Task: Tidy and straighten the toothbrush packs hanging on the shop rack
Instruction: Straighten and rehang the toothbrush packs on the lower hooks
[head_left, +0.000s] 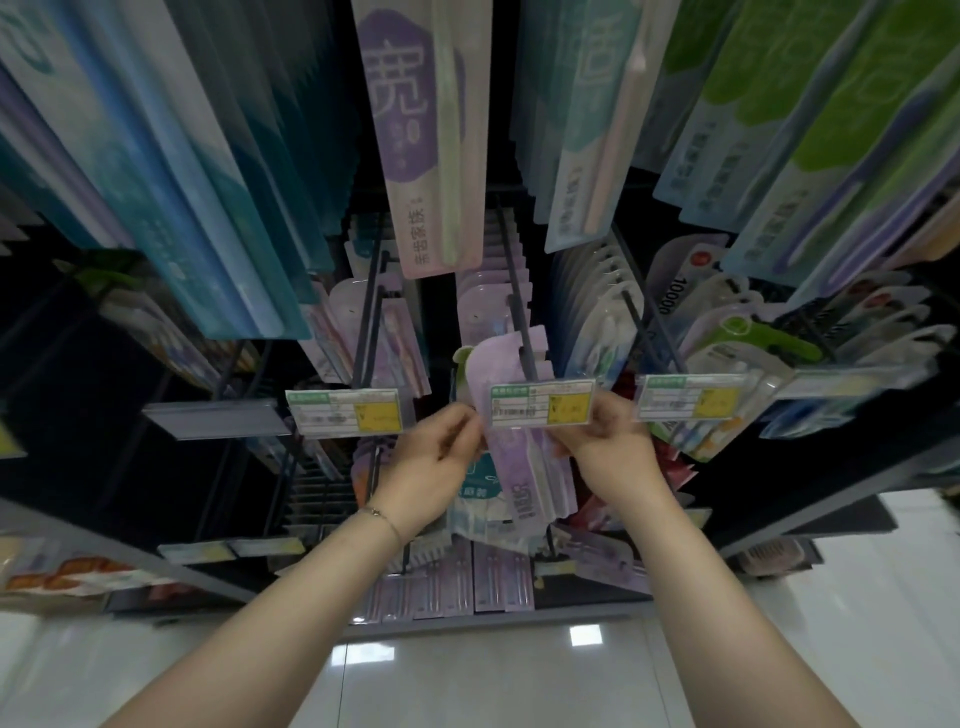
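A bunch of lilac toothbrush packs (524, 467) hangs from the middle hook (522, 322) of the rack, just behind its price tag (540, 402). My left hand (441, 457) pinches the bunch's left edge. On the other side, my right hand (605, 441) grips the right edge, fingers curled around the packs under the tag. The front packs tilt to the left at the top. Both forearms reach up from the bottom of the view.
More hooks with packs hang left (374, 322) and right (644, 322), each with a price tag (345, 410). Long teal (171, 171), purple (426, 135) and green (831, 130) packs hang overhead. A lower row of lilac packs (452, 577) and shiny floor tiles (493, 680) lie below.
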